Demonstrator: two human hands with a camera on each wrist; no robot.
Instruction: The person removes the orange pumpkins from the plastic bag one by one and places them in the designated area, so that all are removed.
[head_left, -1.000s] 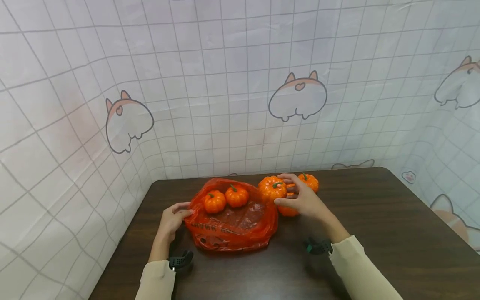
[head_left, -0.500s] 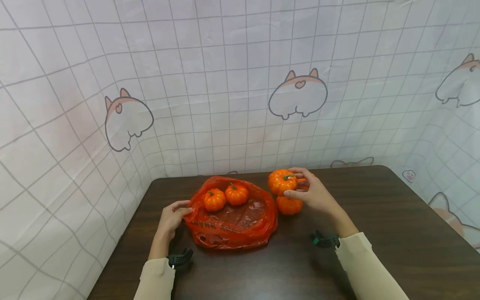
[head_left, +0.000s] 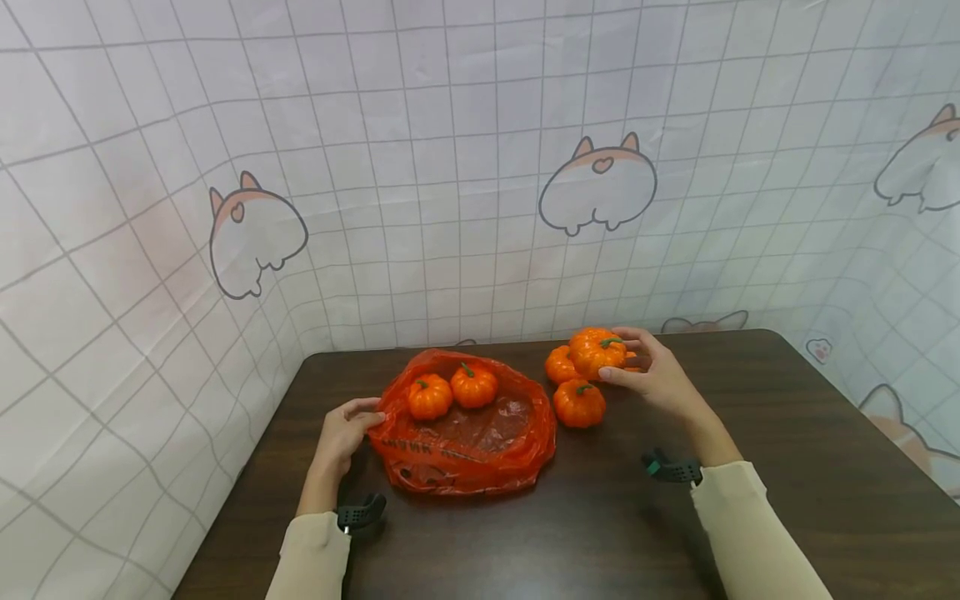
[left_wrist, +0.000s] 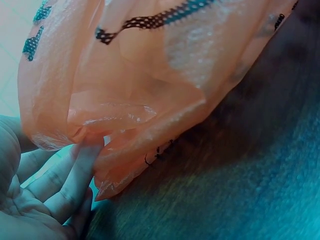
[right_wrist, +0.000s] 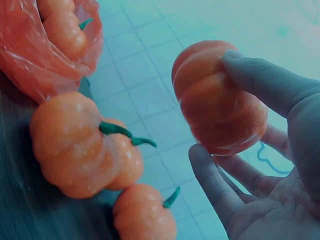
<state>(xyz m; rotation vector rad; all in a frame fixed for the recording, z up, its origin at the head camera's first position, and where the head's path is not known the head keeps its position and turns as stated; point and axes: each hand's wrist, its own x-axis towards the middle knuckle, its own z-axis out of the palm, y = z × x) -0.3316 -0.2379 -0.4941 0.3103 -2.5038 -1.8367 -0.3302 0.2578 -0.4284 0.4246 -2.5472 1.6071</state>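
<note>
For stable handling, support the raised pumpkin (head_left: 597, 353) evenly between thumb and opposing fingers, level and clear of the nearest loose pumpkin (head_left: 580, 406), which sits near and below the fingertips. The right hand (head_left: 663, 382) is spread to the fruit's width, thumb on one side, fingers curved against the other. The left hand (head_left: 341, 432) pinches the edge of the red bag (head_left: 487, 475); a light pinch should avoid tearing the film. Two bagged pumpkins (head_left: 430, 397) lie just right of those fingertips.

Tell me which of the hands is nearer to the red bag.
Left: the left hand pinches the red bag at its left edge. The right hand is apart from it, off to its right, holding a pumpkin.
</note>
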